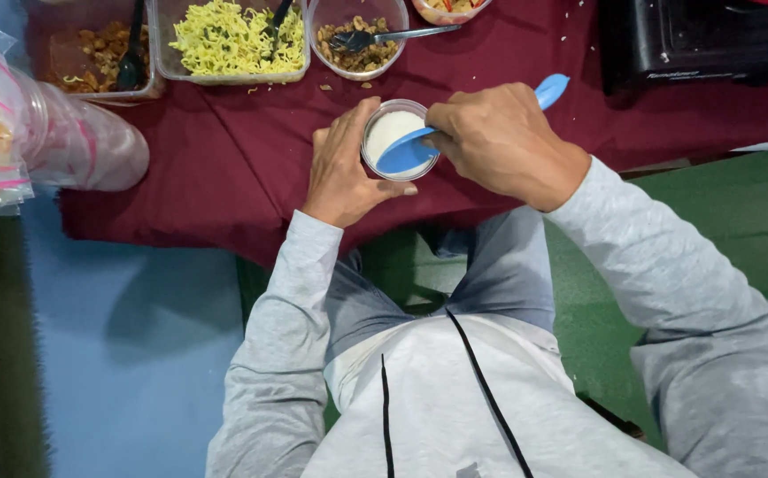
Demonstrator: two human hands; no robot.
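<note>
A: Largest item on the list?

B: The surface (224, 168), draped in a dark red cloth. At its far right stands a black appliance (702, 40).

A: Next in size?

B: A stack of clear cups in plastic wrap (65, 137), lying on its side at the left edge. Then a rectangular tub of yellow noodles (224, 40), a tub of brown food (92, 57) to its left, and a round bowl of brown pieces (357, 49) with a fork in it.

A: The hands?

B: The left hand (344, 168) wraps a small clear cup of white rice (390, 128), fingers curled round its side, thumb along the near rim. The right hand (499, 142) has its fingers closed on a blue plastic spoon (410, 155).

A: Position of cup and spoon?

B: The cup sits near the front edge of the cloth, between both hands. The spoon's bowl rests over the rice; its handle end sticks out past the knuckles.
</note>
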